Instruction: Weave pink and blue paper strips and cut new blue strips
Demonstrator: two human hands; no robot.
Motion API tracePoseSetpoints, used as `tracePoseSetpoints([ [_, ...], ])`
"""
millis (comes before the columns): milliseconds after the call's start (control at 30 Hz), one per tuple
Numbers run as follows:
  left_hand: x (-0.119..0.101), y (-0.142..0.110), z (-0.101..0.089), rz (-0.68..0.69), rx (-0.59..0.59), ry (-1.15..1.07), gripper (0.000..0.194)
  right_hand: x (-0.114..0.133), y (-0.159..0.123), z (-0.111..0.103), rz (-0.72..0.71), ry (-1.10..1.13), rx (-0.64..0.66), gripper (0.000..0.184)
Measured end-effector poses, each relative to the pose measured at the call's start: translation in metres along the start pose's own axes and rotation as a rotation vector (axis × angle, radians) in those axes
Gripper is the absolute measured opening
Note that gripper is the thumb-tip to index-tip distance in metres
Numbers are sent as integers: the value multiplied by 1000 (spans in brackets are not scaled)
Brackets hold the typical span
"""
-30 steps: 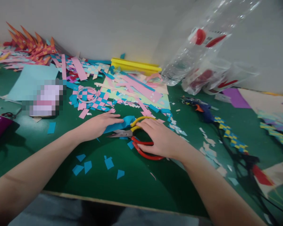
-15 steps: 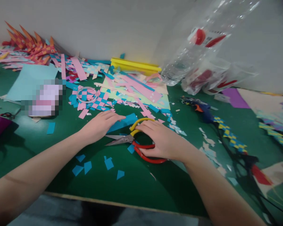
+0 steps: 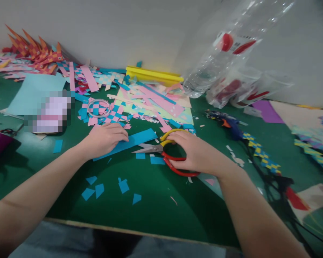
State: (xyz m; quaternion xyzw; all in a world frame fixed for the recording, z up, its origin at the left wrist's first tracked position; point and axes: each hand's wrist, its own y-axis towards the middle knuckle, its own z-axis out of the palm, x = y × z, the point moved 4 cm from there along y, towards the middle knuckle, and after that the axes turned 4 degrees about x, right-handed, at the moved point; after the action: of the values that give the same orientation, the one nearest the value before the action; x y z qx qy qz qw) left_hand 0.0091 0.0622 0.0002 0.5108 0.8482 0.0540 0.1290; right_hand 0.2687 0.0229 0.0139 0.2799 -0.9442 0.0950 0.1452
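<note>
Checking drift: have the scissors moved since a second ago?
Yes. The scissors slid right with the right hand, toward the glue gun.

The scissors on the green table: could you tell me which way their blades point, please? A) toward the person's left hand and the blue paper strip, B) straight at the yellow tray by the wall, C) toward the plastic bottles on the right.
A: the scissors lie under the right hand, blade tips aimed leftward, toward the left hand on the blue paper strip.

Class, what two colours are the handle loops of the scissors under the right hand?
The scissors have one yellow loop and one red loop, seen in the head view.
</note>
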Motion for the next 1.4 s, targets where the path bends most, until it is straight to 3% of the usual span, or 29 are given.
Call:
tracePoseSetpoints([
  [233, -1, 4, 13, -126, 73, 70, 45, -4, -6, -11, 4, 53, -70, 40],
  [633, -3, 7, 14, -189, 114, 59, 41, 9, -1, 0, -42, 5, 6, 39],
  [1000, -5, 8, 14, -158, 71, 70, 38, 17, 0, 8, -67, -9, 33, 44],
  [1167, -10, 9, 14, -120, 43, 100, 35, 15, 2, 10, -51, -6, -34, 50],
  [1300, -13, 9, 15, -96, 73, 65, 33, 9, 1, 9, 28, 18, -16, 54],
  [1400, -13, 8, 16, -105, 96, 27, 35, 7, 1, 7, 8, 1, -20, 53],
])
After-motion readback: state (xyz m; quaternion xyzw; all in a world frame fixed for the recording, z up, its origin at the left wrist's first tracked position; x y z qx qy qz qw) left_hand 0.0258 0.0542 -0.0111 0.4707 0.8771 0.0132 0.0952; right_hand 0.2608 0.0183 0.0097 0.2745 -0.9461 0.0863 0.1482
